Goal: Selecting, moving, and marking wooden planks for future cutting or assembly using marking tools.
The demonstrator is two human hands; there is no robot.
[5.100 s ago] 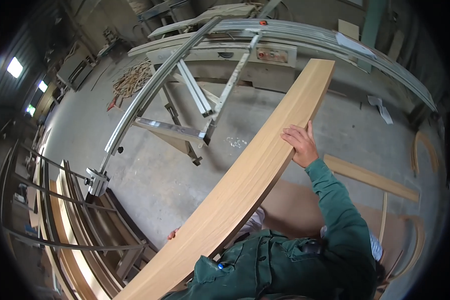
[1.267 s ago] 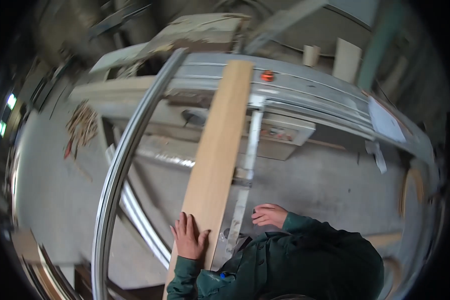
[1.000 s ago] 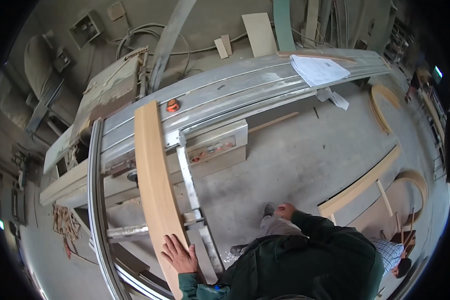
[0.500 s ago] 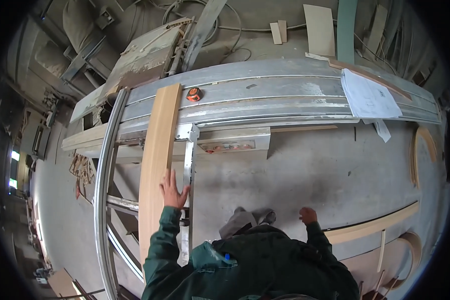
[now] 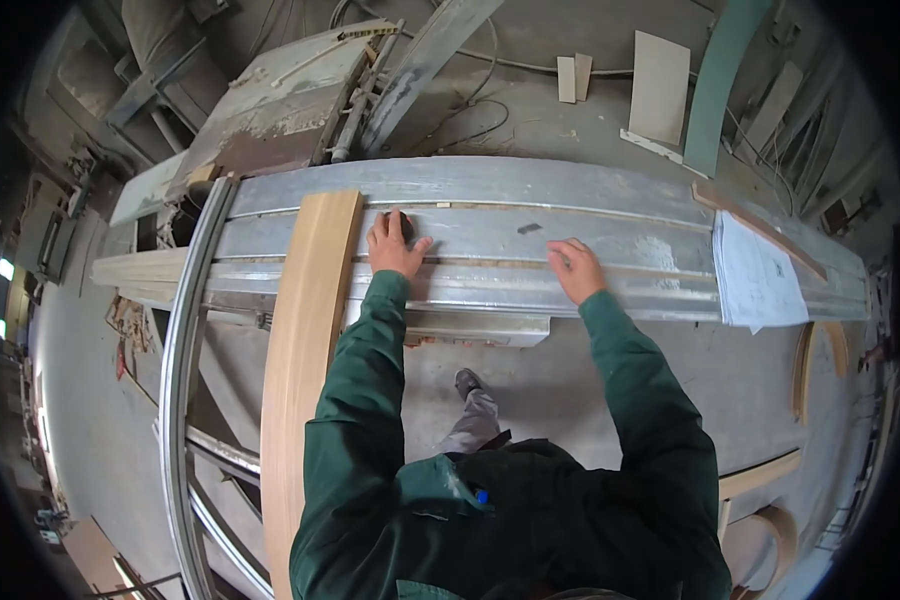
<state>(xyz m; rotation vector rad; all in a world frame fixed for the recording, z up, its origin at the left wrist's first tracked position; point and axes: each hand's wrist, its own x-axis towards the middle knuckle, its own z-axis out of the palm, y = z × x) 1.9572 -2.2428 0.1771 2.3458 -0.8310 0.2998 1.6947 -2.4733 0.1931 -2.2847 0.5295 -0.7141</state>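
My left hand point(image 5: 395, 248) is on the metal bed, its fingers and thumb curled round a tape measure point(image 5: 407, 227) that they mostly hide. Just left of that hand lies a long, pale wooden board point(image 5: 310, 320), running from the bed toward me. My right hand point(image 5: 576, 272) hovers over the bed's near edge with slightly bent fingers apart and nothing in them. Beneath both hands stretches the long grey grooved metal bed point(image 5: 490, 180).
Paper sheets point(image 5: 760, 270) lie on the bed's right end under a thin wooden strip point(image 5: 775, 235). A metal rail frame point(image 5: 185, 330) stands left of the board. Curved wooden pieces point(image 5: 805, 370) are at the right, and panels point(image 5: 660, 85) lie beyond the bed.
I have moved closer to the bed. My left hand has gone from the board to the tape measure, and my right hand has risen from my side to over the bed.
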